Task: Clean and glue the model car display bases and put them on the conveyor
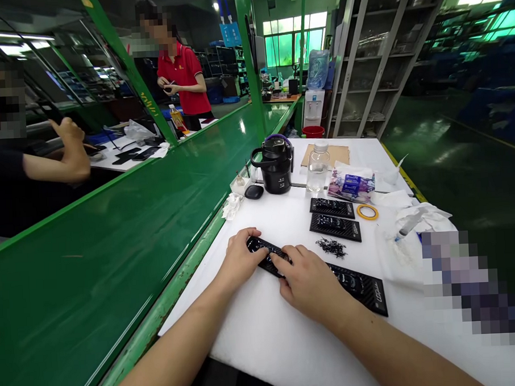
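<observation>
- Nearest to me, my left hand [242,255] and right hand [306,282] rest together on a long black panel [324,272] lying slantwise near the front left edge of the white table [263,335].
- My left fingers curl over the panel's far end, thumb on its near side, so that end is pinched; my right hand lies flat on its middle, fingers bent down onto it. I cannot tell whether the right hand grips or only presses.
- The panel's near right end carries pale lettering, too small for me to read.
- Just beyond my right hand sits a small heap of tiny black parts [331,247].
- Beyond that, two shorter black panels [334,227] lie side by side, with a yellow tape ring [367,212] just to their right.
- Toward the right edge, crumpled white wipes [420,215] lie in a heap.
- Farther back stand a black jug [277,168], a clear bottle [317,169] and a printed tissue pack [351,184]; its print is unreadable.
- Along the table's left edge runs a green conveyor [114,239].
- Across it, one person's raised hand [71,145] shows at the far left, and another person in a red shirt [185,76] stands farther back.
</observation>
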Demonstrator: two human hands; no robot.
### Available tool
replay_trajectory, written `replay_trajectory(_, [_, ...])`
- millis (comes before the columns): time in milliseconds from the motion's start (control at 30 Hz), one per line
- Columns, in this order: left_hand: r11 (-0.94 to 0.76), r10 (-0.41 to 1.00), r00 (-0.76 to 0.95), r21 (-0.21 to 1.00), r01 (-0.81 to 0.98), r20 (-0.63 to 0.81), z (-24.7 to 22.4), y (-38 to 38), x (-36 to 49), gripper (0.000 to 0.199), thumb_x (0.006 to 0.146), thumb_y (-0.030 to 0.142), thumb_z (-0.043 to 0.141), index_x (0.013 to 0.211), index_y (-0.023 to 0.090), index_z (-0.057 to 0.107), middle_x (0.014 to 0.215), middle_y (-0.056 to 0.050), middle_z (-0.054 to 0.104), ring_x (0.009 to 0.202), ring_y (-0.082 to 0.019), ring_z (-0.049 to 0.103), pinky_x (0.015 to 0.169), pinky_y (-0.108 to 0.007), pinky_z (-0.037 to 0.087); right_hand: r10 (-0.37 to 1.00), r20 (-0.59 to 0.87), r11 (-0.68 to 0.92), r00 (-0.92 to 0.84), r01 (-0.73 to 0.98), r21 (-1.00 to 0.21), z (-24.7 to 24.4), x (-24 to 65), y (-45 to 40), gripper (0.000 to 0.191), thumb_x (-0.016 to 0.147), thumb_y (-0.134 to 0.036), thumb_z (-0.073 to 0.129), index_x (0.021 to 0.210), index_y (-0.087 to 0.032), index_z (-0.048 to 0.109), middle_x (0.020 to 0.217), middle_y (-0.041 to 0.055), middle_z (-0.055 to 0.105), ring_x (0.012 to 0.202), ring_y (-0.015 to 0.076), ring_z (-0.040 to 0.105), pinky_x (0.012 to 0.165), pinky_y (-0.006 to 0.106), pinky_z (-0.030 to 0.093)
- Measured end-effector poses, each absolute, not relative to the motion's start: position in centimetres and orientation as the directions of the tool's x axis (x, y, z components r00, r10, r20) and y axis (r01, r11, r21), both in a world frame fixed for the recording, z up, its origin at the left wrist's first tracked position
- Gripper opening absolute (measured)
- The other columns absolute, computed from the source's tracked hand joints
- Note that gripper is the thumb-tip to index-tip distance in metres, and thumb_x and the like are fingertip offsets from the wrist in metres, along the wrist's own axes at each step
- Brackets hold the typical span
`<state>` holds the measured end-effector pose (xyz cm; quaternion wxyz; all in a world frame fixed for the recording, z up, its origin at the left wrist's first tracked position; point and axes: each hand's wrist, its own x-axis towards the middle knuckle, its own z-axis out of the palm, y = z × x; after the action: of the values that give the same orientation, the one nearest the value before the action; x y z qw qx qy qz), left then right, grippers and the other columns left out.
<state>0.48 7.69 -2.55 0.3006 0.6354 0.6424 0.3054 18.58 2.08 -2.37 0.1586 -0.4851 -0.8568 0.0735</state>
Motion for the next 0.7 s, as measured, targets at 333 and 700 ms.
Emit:
replay_trajectory(333, [0.02, 1.0, -0.027, 0.742, 0.67, -0.003, -2.7, 7.7, 0.6, 0.043, 0.069, 0.031, 0.068, 0.11, 0.022, 0.059, 0.123, -0.008, 0.06, 0.124, -0.03, 0.049, 0.104, -0.044, 0.039, 0.851, 0.209, 0.523, -0.482, 0.813, -0.255, -2.5, 18.7, 2.1, 0.051, 0.085, -0.017, 0.051, 0.135, -0.019, 0.055, 0.121, 0.0124, 0.06, 0.103, 0.0275, 0.053, 0.088, 0.04, 0.049])
replay_trajectory(700, [0.031, 0.996, 0.044, 0.726, 0.687, -0.083, -1.7, 8.9, 0.2, 0.052, 0.062, 0.033, 0.071, 0.111, 0.018, 0.061, 0.111, -0.01, 0.064, 0.112, -0.032, 0.058, 0.095, -0.044, 0.046, 0.845, 0.203, 0.532, -0.494, 0.814, -0.235, -2.6, 18.8, 2.1, 0.049, 0.085, -0.018, 0.051, 0.134, -0.019, 0.056, 0.119, 0.012, 0.06, 0.101, 0.0277, 0.053, 0.086, 0.04, 0.049])
